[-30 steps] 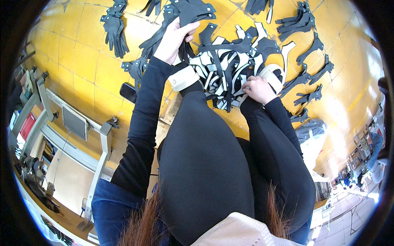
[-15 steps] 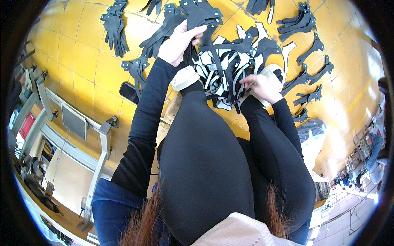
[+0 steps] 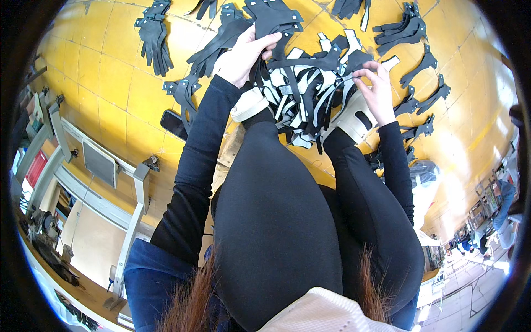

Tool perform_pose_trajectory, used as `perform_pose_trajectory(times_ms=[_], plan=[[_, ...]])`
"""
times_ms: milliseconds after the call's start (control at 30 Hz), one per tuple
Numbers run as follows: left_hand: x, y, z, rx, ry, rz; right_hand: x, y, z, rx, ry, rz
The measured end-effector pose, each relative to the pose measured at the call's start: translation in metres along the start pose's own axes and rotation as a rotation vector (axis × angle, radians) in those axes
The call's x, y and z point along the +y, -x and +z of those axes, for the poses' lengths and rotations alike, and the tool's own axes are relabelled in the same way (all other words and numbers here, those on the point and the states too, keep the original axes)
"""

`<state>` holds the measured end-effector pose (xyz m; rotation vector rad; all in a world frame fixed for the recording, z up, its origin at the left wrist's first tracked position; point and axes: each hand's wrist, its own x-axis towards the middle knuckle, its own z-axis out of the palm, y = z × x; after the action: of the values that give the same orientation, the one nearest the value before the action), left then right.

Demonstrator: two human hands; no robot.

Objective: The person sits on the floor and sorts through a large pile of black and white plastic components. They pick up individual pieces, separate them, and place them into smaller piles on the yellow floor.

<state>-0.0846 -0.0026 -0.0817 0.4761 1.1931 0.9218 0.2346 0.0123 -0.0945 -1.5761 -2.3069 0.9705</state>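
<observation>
My left hand [image 3: 243, 55] is closed round a stack of flat black cut pieces [image 3: 274, 21] with long tails and small pale labels. The tails hang below the hand beside my left shoe. Between my shoes lies a tangled heap of black-and-white strips [image 3: 298, 91], some showing their black face and some their white one. At the heap's right side, above my right shoe, my right hand [image 3: 379, 91] pinches the end of a thin strip [image 3: 344, 80] between thumb and fingers. Where the rest of that strip runs into the heap is hidden.
Bundles of black pieces [image 3: 155, 41] lie around the yellow tiled floor [image 3: 105, 83], with more [image 3: 401, 30] at the far right. A phone [image 3: 174, 124] lies left of my left shoe [image 3: 250, 105]. A metal-framed bench [image 3: 99, 193] stands at the left.
My right hand has moved up and right from the heap's lower right, and its fingers now pinch a strip. My left hand and its stack stay almost in place.
</observation>
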Motion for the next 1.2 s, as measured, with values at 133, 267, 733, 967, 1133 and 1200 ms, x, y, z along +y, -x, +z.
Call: perform_pose_trajectory(times_ms=[133, 267, 733, 967, 1133, 1200], plan=[[-0.003, -0.002, 0.003, 0.012, -0.013, -0.012, 0.002, 0.0, -0.003, -0.283, -0.637, 0.369], [-0.003, -0.001, 0.002, 0.011, -0.013, -0.012, -0.003, 0.001, 0.001, -0.285, -0.823, 0.469], [-0.002, -0.001, -0.001, -0.01, 0.002, -0.016, -0.001, 0.003, -0.002, -0.131, -1.074, 0.598], [0.007, 0.002, -0.01, -0.035, 0.126, 0.017, 0.001, 0.006, 0.005, 0.038, -0.94, 0.574], [0.029, 0.02, -0.079, -0.013, 0.241, 0.132, 0.016, 0.013, 0.002, 0.1, -0.764, 0.569], [0.04, 0.032, -0.112, 0.209, 0.166, 0.165, 0.018, 0.016, 0.001, 0.095, -0.712, 0.569]])
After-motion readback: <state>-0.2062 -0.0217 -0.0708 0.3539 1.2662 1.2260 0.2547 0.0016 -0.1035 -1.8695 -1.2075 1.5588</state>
